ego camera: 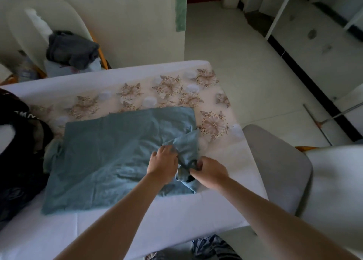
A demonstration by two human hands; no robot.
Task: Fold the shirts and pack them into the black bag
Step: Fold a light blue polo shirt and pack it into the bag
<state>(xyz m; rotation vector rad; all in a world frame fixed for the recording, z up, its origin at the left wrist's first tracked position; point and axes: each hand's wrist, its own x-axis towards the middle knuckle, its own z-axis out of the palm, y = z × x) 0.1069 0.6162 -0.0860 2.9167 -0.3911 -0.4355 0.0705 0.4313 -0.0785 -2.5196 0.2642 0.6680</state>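
Observation:
A blue-grey shirt [110, 157] lies spread flat on the table [157, 216], which has a flower-patterned cloth. Its right sleeve [186, 143] is turned in over the body. My left hand [164, 163] pinches the sleeve where it meets the body. My right hand [209, 171] grips the sleeve's lower end at the shirt's right edge. The black bag [17, 155] sits at the table's left edge, touching the shirt's left side, with its strap looped up.
A dark grey garment [72, 49] is heaped on a white chair [35, 19] behind the table at the left. A grey chair [279, 161] stands close at the right. A broom [322, 122] lies on the tiled floor at the right.

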